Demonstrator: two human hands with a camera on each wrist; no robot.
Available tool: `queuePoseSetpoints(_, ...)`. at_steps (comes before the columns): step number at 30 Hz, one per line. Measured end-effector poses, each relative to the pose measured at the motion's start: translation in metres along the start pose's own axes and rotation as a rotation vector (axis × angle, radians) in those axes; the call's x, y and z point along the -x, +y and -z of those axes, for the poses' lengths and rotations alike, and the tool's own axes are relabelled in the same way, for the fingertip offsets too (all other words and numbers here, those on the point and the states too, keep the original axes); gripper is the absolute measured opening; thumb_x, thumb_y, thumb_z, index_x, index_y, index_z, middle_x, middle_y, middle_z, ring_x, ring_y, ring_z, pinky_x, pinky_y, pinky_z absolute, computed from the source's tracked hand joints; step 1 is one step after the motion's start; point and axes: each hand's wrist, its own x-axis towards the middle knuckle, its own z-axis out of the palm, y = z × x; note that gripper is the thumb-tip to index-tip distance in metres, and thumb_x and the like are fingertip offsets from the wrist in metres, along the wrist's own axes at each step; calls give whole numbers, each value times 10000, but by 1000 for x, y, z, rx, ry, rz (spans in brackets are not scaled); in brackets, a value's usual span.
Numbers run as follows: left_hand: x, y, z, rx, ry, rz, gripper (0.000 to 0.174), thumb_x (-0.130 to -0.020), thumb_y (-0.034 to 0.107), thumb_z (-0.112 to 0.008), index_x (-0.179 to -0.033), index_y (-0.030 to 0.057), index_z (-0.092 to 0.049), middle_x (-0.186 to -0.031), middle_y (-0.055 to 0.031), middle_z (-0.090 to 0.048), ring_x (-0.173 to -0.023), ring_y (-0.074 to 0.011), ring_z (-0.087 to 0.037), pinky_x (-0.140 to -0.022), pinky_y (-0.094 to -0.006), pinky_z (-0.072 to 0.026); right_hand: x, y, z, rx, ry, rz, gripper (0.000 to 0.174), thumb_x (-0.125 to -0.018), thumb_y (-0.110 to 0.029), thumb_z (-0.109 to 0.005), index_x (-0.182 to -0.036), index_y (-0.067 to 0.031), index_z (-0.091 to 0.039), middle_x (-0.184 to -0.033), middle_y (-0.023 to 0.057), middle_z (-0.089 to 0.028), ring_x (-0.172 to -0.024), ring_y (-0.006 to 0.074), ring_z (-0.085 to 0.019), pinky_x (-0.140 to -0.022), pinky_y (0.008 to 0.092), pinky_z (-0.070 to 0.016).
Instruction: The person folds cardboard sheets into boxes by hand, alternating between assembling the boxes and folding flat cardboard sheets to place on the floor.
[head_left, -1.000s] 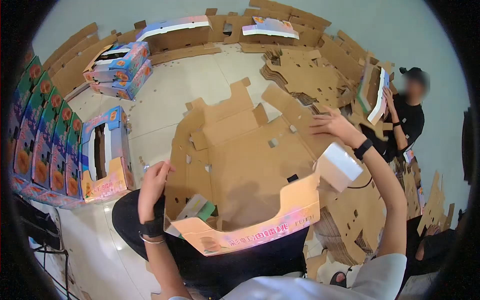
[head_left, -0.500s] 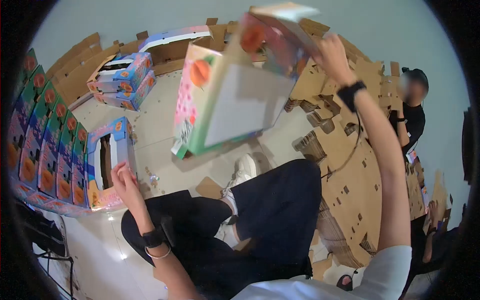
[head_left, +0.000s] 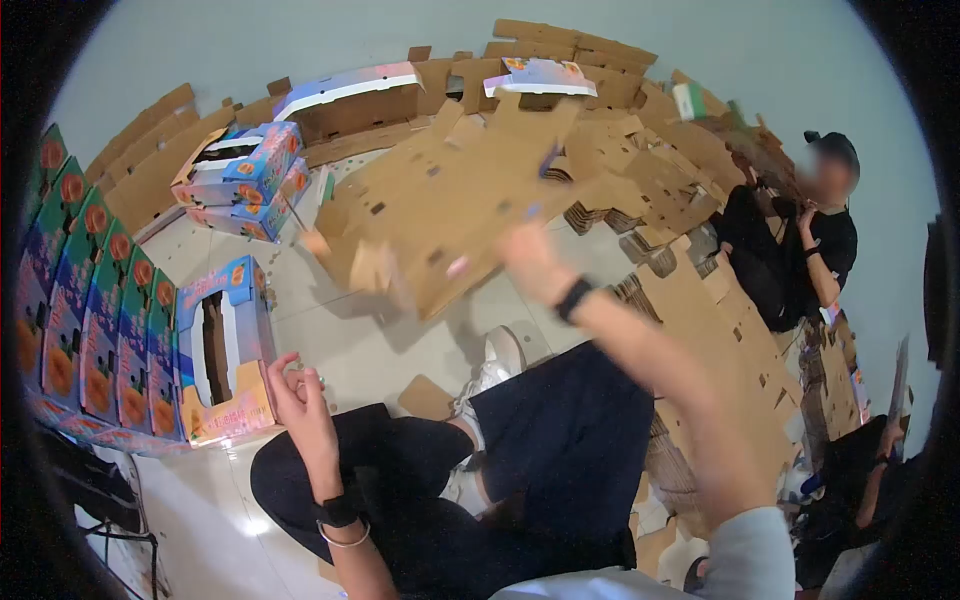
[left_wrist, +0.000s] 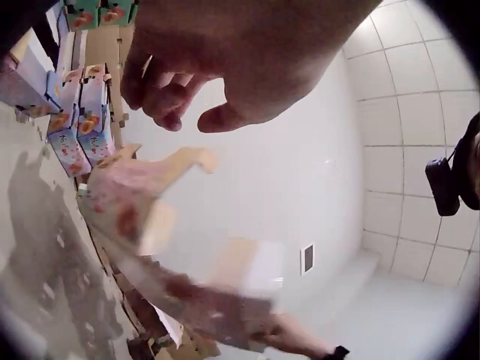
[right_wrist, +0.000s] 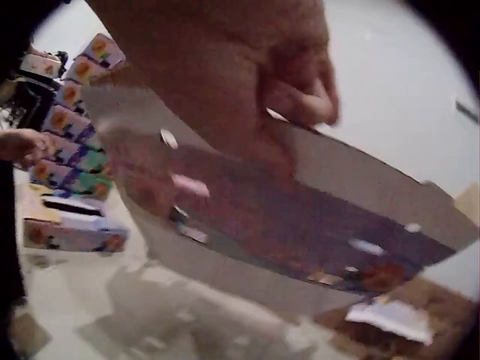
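Observation:
My right hand (head_left: 535, 262) grips the near edge of a flattened printed carton (head_left: 430, 190), which hangs tilted over the floor and is blurred. In the right wrist view the thumb lies on the carton's printed face (right_wrist: 255, 202), and the fingers curl over its edge. My left hand (head_left: 305, 415) is raised over my left knee, its fingers loosely bent with nothing between them. Close to that hand stands a made-up peach box (head_left: 230, 422) with a slot in its top. The left wrist view shows the carton (left_wrist: 180, 277) apart from the left hand.
A row of upright peach boxes (head_left: 100, 330) lines the left side. Two stacked boxes (head_left: 270, 170) stand farther back. Piles of flat cardboard (head_left: 720, 350) cover the right side, and more leans along the wall. Another person (head_left: 830, 230) sits at the right, with someone's arm below.
The part-folded carton left my lap, was swung up by the right hand, and now hangs lower with its brown side showing. The left hand has let go of the carton and moved beside my knee.

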Motion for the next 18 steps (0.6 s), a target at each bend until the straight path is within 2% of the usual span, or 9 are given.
queuePoseSetpoints(1,4,1,-4,-8,-7,-6,266,-898,84,-523,-1155,26,-484,-748,-14,-476,-648,-85,-436,-608,-226,-376,8,-38,-43,66,80,42,101,-723,-147,-576,-654,-112,-641,-659,99,-623,-648,257,-624,-554,388,-453)
queuePoseSetpoints(2,6,2,-6,-105,-25,-18,275,-897,86,-527,-1161,24,-484,-765,-19,-484,-652,-90,-445,-613,-232,-386,14,-70,-85,-80,-17,-28,174,-784,-214,-555,-713,-105,-670,-723,106,-652,-703,263,-639,-558,407,-448)
queuePoseSetpoints(3,6,2,-7,-204,-38,-32,283,-896,88,-530,-1167,23,-484,-782,-24,-492,-656,-94,-453,-618,-237,-395,22,-106,-126,-277,-15,-251,252,-831,-289,-548,-780,-93,-698,-792,121,-676,-770,263,-657,-599,413,-474)
queuePoseSetpoints(5,10,2,-4,-282,-90,49,292,-892,101,-549,-1170,30,-489,-823,-36,-517,-684,-107,-483,-630,-255,-416,33,-148,-124,-236,-381,-84,320,-850,-366,-539,-834,-97,-712,-836,115,-689,-812,272,-665,-651,399,-507)
queuePoseSetpoints(8,13,-2,-8,-352,-127,70,289,-892,96,-556,-1166,34,-492,-845,-61,-543,-658,-125,-491,-612,-264,-422,40,-185,-131,-494,-577,-184,264,-851,-313,-526,-871,-144,-728,-964,91,-669,-943,263,-621,-728,430,-465)
queuePoseSetpoints(10,14,3,-17,-344,-183,54,295,-888,84,-563,-1170,37,-493,-878,-88,-566,-629,-151,-505,-594,-283,-432,44,-183,-121,-360,-705,3,283,-822,-312,-578,-1020,-148,-694,-1061,103,-638,-961,284,-610,-748,445,-472)
queuePoseSetpoints(11,15,6,-23,-345,-189,58,295,-888,84,-563,-1170,37,-493,-878,-88,-566,-629,-151,-505,-594,-283,-432,48,-180,-121,-363,-712,0,283,-822,-312,-578,-1020,-148,-694,-1061,103,-638,-961,284,-610,-748,445,-472)
queuePoseSetpoints(13,19,9,-33,-399,-205,-85,316,-877,71,-573,-1180,34,-489,-894,-100,-574,-617,-166,-518,-591,-299,-441,62,-178,-128,-590,-487,-18,462,-787,-311,-631,-1221,-167,-570,-1156,146,-582,-983,306,-592,-799,466,-461)
queuePoseSetpoints(18,31,17,-39,-541,-310,-98,370,-869,67,-572,-1223,25,-472,-952,-122,-588,-627,-198,-566,-620,-318,-463,64,-202,-144,-416,-469,22,705,-748,-364,-683,-1367,-196,-394,-1145,163,-555,-992,321,-574,-822,467,-456)
